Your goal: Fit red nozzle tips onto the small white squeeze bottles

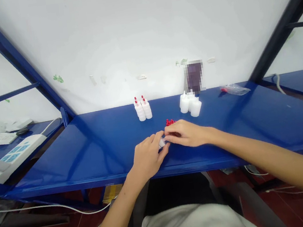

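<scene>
My left hand (149,153) is closed around a small white squeeze bottle (161,143), tilted so that its tip points to the right. At that tip, my right hand (184,133) has its thumb and fingertips pinched together; whether a cap is between them is hidden. Just beyond the right hand lies a bunch of small red caps (170,121), partly covered by it. Farther back on the left stand several white bottles with red-capped nozzles (143,111). To the right of these is a group of white bottles without red caps (190,104).
The blue tabletop (102,143) meets a white wall. A clear plastic bag (234,89) with something red lies at the back right, and a dark pixelated object (195,76) leans on the wall. A power strip (18,152) is at the left, beside a blue metal frame (19,57).
</scene>
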`<state>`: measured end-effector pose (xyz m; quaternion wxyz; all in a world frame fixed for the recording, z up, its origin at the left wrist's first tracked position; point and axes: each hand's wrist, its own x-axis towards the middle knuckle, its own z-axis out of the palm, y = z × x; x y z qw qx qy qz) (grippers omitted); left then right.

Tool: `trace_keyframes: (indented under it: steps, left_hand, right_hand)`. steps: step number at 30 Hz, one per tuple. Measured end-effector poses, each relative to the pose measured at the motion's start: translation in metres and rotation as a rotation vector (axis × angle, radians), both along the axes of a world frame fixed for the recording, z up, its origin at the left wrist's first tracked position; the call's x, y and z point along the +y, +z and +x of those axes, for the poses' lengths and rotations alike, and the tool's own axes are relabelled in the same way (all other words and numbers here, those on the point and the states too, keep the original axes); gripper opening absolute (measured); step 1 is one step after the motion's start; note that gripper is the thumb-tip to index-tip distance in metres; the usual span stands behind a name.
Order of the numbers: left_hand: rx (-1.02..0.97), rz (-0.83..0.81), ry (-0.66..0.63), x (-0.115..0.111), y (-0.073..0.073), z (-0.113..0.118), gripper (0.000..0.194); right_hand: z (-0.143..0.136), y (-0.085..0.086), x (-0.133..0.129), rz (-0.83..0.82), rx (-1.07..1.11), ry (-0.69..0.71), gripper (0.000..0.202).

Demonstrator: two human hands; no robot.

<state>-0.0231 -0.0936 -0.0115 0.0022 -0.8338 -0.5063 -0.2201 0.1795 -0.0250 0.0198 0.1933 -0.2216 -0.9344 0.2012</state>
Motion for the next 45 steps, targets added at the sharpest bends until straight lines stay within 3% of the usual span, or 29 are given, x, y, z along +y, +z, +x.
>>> trace_keyframes:
  steps: [2,5,8,10,14,18,20,25,28,34,39,41,45]
  left_hand:
    - [-0.029,-0.015,0.023,0.000,0.000,0.000,0.038]
    - [-0.098,-0.030,0.062,0.000,0.000,0.000,0.035]
    - [-0.193,-0.038,0.044,0.002,-0.001,-0.002,0.021]
    - [-0.237,-0.036,0.016,0.004,-0.001,-0.003,0.019]
    - [-0.200,-0.054,-0.037,0.005,-0.001,-0.003,0.018]
    - [-0.114,-0.101,-0.018,0.003,0.001,-0.002,0.016]
    - [-0.107,-0.101,-0.017,0.002,0.002,-0.002,0.016]
    - [-0.113,-0.093,-0.054,0.003,0.002,-0.003,0.016]
    - [-0.124,-0.106,-0.083,0.003,0.002,-0.004,0.016]
    - [-0.118,-0.090,-0.203,0.002,0.000,-0.005,0.018]
    - [-0.045,-0.029,-0.116,0.001,-0.001,-0.004,0.026]
    - [-0.051,-0.046,-0.104,0.001,-0.001,-0.003,0.026]
    - [-0.066,-0.066,-0.093,0.002,-0.002,-0.003,0.025]
  right_hand:
    - [-0.001,0.000,0.000,-0.030,0.062,-0.017,0.035]
    - [0.014,0.009,0.012,0.032,0.071,-0.244,0.036]
    - [0.037,0.020,0.028,0.211,-0.153,-0.563,0.031]
    - [0.047,0.023,0.036,0.249,-0.357,-0.705,0.030]
    - [0.051,0.016,0.042,0.205,-0.588,-0.780,0.030]
    - [0.046,0.014,0.040,0.282,-0.524,-0.878,0.032]
    - [0.039,0.017,0.033,0.278,-0.389,-0.808,0.035]
    - [0.013,0.014,0.008,-0.037,-0.119,-0.191,0.038]
    - [0.000,0.005,-0.001,-0.088,-0.087,-0.011,0.036]
    - [-0.007,-0.008,-0.003,-0.273,0.068,0.084,0.038]
    - [0.003,0.000,0.004,-0.412,0.248,-0.048,0.040]
    - [0.012,0.008,0.010,-0.300,0.162,-0.106,0.035]
    - [0.028,0.018,0.020,-0.091,-0.262,-0.214,0.028]
